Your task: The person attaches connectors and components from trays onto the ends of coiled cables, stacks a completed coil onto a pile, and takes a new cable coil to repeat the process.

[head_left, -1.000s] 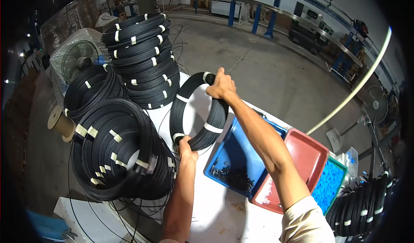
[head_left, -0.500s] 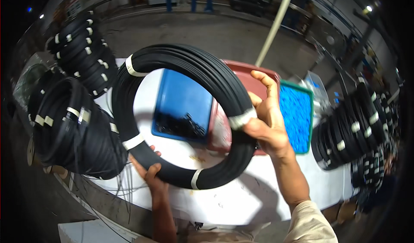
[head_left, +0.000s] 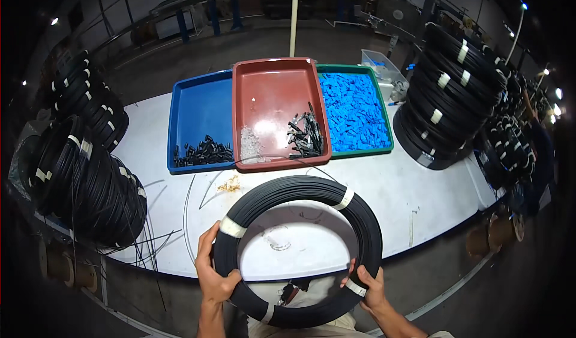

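Note:
Between my hands is a coil of black cable (head_left: 373, 224), bound with several white tape bands. It is held tilted over the near edge of the white table (head_left: 414, 200). My left hand (head_left: 214, 276) grips its left side, thumb on the near face and fingers behind. My right hand (head_left: 371, 287) clasps the lower right side beside a tape band, its fingertips showing inside the ring. A loose thin black strand (head_left: 204, 194) arcs over the table above the coil.
Beyond the coil stand a blue tray (head_left: 201, 101) with black pieces, a red tray (head_left: 276, 89) with clear and dark pieces, and a green tray (head_left: 386, 125) of blue pieces. Coils are stacked at left (head_left: 87, 188) and right (head_left: 447, 107). A clear plastic box (head_left: 387, 71) sits behind.
The coil has come down from in front of the trays toward the table's near edge. My right hand has gone from its upper right side to its lower right. The view has shifted too.

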Action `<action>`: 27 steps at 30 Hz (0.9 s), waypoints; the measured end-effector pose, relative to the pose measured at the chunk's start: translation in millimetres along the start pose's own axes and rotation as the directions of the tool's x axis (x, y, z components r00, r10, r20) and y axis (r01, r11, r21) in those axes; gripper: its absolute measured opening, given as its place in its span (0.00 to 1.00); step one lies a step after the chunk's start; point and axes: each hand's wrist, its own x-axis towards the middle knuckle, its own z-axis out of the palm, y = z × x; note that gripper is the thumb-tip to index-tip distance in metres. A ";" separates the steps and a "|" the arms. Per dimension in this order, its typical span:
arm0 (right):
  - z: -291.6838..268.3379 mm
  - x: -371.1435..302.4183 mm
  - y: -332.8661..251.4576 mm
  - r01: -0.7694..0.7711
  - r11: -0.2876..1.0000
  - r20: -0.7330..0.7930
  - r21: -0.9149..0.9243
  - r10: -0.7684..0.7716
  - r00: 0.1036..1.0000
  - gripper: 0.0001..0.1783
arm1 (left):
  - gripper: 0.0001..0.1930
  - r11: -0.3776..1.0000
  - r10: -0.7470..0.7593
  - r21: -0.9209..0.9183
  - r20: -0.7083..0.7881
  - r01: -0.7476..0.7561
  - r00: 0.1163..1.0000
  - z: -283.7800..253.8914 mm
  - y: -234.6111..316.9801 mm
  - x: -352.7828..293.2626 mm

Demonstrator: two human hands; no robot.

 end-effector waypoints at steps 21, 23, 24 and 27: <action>-26.5 -72.2 71.1 -0.369 0.927 -0.004 0.067 0.371 0.929 0.28 | 0.39 0.977 -0.132 0.208 0.391 0.053 0.911 -1.4 -64.4 85.1; -19.7 -74.0 52.2 -0.494 0.837 0.071 -0.235 0.522 0.850 0.30 | 0.38 0.969 -0.143 0.241 0.401 0.046 0.905 -0.7 -69.6 90.8; -16.2 -72.0 39.7 -0.526 0.759 0.087 -0.385 0.597 0.798 0.31 | 0.35 0.955 -0.012 0.282 0.357 -0.095 0.934 -0.3 -68.9 93.5; -14.4 -22.3 -5.9 -0.066 0.236 0.164 -0.970 0.825 0.541 0.36 | 0.30 0.930 0.030 0.345 0.269 -0.126 0.963 -4.1 -58.9 90.6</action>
